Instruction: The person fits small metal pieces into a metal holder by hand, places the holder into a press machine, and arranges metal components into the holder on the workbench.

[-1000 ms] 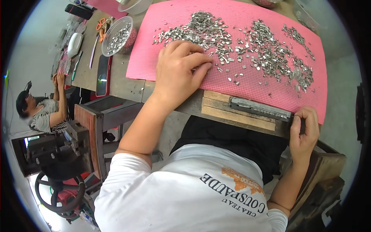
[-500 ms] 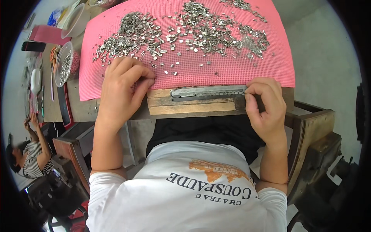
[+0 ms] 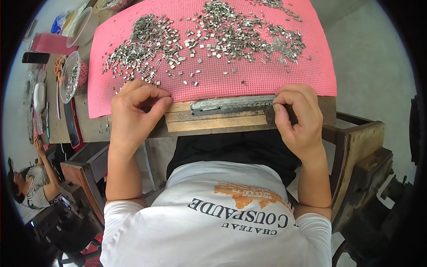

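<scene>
My left hand (image 3: 135, 107) is by the near edge of the pink mat, thumb and forefinger tips pressed together. Anything in that pinch is too small to make out. My right hand (image 3: 300, 118) has its thumb and forefinger closed at the right end of a grey metal rail (image 3: 213, 104); what they hold there is hidden. A row of small rounded metal parts (image 3: 249, 105) lines the rail's right half. The rail lies on a wooden block (image 3: 218, 123) at the table's front edge. Beyond both hands, many small silver metal pieces (image 3: 231, 33), some with thin wire legs, lie heaped.
The ridged pink mat (image 3: 213, 91) covers most of the table. At left are a clear tub of metal parts (image 3: 73, 80), a white bowl (image 3: 84, 29), orange-handled scissors (image 3: 58, 64) and a red-edged phone-like slab (image 3: 73, 124). Another person (image 3: 38, 182) sits at far left.
My left hand has come slightly nearer to me, away from the loose pieces, its thumb and forefinger still pinched. My right hand stays at the rail's end. The whole view has shifted slightly.
</scene>
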